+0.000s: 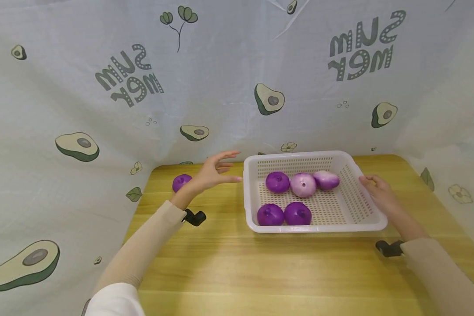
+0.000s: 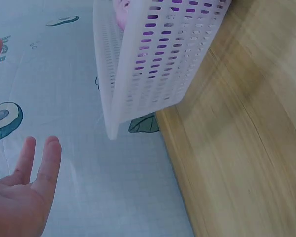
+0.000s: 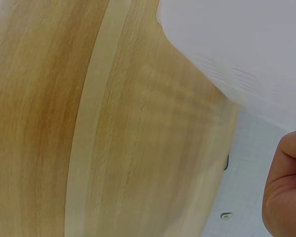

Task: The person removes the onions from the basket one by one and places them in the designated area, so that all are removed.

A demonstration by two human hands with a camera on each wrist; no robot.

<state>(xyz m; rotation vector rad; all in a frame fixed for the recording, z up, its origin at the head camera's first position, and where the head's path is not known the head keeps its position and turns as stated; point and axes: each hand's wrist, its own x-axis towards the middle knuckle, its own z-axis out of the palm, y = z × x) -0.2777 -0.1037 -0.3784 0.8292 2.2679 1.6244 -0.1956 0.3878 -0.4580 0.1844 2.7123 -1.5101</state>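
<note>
A white plastic basket [image 1: 316, 228] with slotted walls holds several purple onions, among them a dark onion [image 1: 278, 182], a paler onion [image 1: 303, 184] and an elongated pale-topped onion [image 1: 326, 180]. My right hand [image 1: 380, 193] grips the basket's right rim; in the right wrist view the curled right hand [image 3: 288, 190] is partly cut off by the frame. My left hand [image 1: 212, 173] is just off the basket's left side, fingers spread and holding nothing. The left wrist view shows that left hand [image 2: 27, 192] apart from the basket wall [image 2: 158, 54].
Another purple onion [image 1: 181, 182] lies on the wooden table [image 1: 221, 272] at the far left, partly behind my left wrist. A pale curtain [image 1: 229, 79] with avocado prints hangs behind the table and along its sides.
</note>
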